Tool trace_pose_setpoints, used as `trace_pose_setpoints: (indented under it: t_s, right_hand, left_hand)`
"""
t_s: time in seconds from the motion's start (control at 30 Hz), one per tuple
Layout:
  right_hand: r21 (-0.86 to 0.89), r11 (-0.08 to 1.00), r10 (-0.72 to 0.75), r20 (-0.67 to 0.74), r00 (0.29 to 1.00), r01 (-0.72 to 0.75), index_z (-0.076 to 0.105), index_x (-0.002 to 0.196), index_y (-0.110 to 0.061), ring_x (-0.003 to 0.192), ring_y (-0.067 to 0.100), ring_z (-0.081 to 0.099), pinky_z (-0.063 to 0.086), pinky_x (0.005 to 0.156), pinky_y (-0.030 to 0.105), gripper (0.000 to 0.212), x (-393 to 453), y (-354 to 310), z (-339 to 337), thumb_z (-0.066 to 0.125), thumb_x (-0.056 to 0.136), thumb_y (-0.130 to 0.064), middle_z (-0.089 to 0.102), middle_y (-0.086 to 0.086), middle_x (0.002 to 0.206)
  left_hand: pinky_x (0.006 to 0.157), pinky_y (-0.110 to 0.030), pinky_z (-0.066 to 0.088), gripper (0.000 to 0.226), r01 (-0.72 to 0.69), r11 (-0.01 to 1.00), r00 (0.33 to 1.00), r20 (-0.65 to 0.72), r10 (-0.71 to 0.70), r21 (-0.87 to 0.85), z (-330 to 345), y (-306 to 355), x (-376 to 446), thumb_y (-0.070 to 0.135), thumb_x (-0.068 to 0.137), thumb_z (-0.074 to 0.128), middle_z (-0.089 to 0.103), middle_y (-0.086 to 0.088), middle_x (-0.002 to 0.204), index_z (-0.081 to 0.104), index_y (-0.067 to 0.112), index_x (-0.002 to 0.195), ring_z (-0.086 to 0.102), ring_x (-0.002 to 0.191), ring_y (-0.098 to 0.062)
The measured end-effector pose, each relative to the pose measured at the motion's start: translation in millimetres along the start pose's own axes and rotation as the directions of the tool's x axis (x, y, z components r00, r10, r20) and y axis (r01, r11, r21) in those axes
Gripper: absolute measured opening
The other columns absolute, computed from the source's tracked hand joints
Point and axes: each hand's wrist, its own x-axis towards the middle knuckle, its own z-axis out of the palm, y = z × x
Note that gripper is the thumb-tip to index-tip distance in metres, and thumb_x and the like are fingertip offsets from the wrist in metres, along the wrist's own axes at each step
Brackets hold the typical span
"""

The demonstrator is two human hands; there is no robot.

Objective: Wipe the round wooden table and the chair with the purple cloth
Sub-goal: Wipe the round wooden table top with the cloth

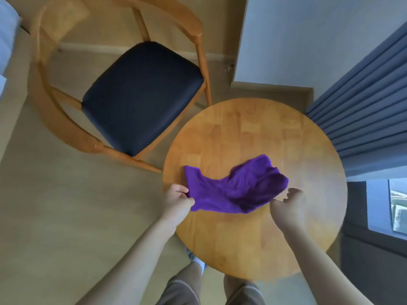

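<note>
The purple cloth lies crumpled across the near half of the round wooden table. My left hand pinches the cloth's left edge at the table's left rim. My right hand hovers over the table just right of the cloth, blurred, fingers loosely curled. Its thumb tip is at the cloth's lower right edge, and a small gap separates the fingers from the fabric. The wooden chair, with a dark seat cushion, stands on the floor to the table's far left.
A blue curtain hangs close to the table's far right edge, with a white wall behind. A window is at the right. My legs and one foot are below the table's near rim. Beige floor spreads to the left.
</note>
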Motion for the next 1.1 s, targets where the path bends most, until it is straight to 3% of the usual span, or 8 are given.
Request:
trace_pose_setpoints:
  t_s: [0.1,0.23,0.37,0.47,0.63,0.83,0.9,1.1]
  right_hand:
    - [-0.239,0.964,-0.136,-0.069,0.988,0.116,0.039,0.139,0.001,0.13,0.045,0.041,0.037,0.108,0.055,0.063,1,20,28,0.061,0.081,0.0,0.039,0.021,0.142]
    - [-0.398,0.881,-0.288,-0.022,0.957,0.256,0.031,0.153,-0.004,0.149,0.041,0.021,0.022,0.119,0.056,0.071,4,19,84,0.065,0.093,-0.024,0.021,0.021,0.164]
    - [-0.421,0.898,-0.163,-0.049,0.985,0.128,0.003,0.162,-0.004,0.157,0.036,-0.008,0.002,0.125,0.06,0.091,33,-3,139,0.05,0.099,-0.05,-0.008,0.015,0.172]
    - [-0.484,0.839,-0.3,-0.032,0.954,0.247,-0.001,0.163,-0.005,0.157,0.035,-0.014,-0.005,0.124,0.061,0.09,57,-32,174,0.042,0.099,-0.052,-0.012,0.013,0.172]
    - [-0.587,0.435,-0.673,0.292,0.68,0.683,0.008,0.164,-0.011,0.159,0.03,-0.007,-0.002,0.127,0.057,0.076,64,-40,202,0.035,0.097,-0.033,-0.001,0.005,0.173]
    - [-0.379,-0.025,-0.636,0.72,0.278,0.925,0.032,0.158,-0.018,0.16,0.026,0.003,0.007,0.126,0.051,0.079,45,44,144,0.038,0.08,-0.026,0.011,0.0,0.173]
    - [-0.374,0.046,-0.669,0.677,0.307,0.926,0.046,0.148,-0.018,0.159,0.027,0.01,0.014,0.124,0.053,0.075,61,48,117,0.043,0.073,-0.019,0.02,0.004,0.171]
    - [-0.553,0.531,-0.659,0.207,0.723,0.642,0.034,0.157,-0.016,0.159,0.026,0.004,0.002,0.128,0.053,0.089,114,-40,132,0.058,0.071,-0.017,0.016,0.003,0.172]
  left_hand:
    - [0.062,-0.019,0.041,0.035,-0.043,0.971,0.999,0.03,0.037,0.233,10,-24,26,0.0,0.087,0.063,0.051,-0.005,0.117,0.052,0.015,0.117,0.053,0.09,-0.014]
    - [0.108,-0.037,0.041,0.052,-0.297,0.762,0.943,0.055,0.327,0.576,14,-33,59,0.008,0.083,0.066,0.04,0.0,0.131,0.049,0.018,0.131,0.039,0.13,-0.023]
    - [0.118,-0.041,0.034,0.072,-0.404,0.615,0.89,0.136,0.436,0.677,7,-28,88,0.014,0.086,0.065,0.027,-0.001,0.157,0.036,0.018,0.151,0.026,0.144,-0.024]
    - [0.118,-0.039,0.034,0.068,-0.478,0.563,0.852,0.202,0.482,0.675,-2,-33,100,0.012,0.087,0.064,0.031,0.001,0.158,0.039,0.016,0.15,0.031,0.143,-0.023]
    - [0.122,-0.031,0.024,0.08,-0.537,0.461,0.812,0.285,0.509,0.707,-24,-44,118,0.008,0.088,0.063,0.018,0.008,0.167,0.027,0.018,0.159,0.016,0.153,-0.013]
    - [0.128,-0.037,0.011,0.116,-0.565,0.285,0.789,0.406,0.46,0.774,-32,-60,124,0.045,0.084,0.074,-0.029,0.013,0.166,-0.008,0.025,0.162,-0.024,0.154,-0.011]
    - [0.127,-0.038,0.002,0.139,-0.541,0.247,0.806,0.413,0.423,0.804,-27,-60,124,0.061,0.074,0.079,-0.044,0.009,0.159,-0.026,0.026,0.157,-0.036,0.149,-0.015]
    - [0.124,-0.05,-0.005,0.17,-0.416,0.159,0.881,0.354,0.312,0.895,-5,-55,124,0.069,0.057,0.087,-0.06,-0.01,0.145,-0.055,0.02,0.135,-0.043,0.143,-0.036]
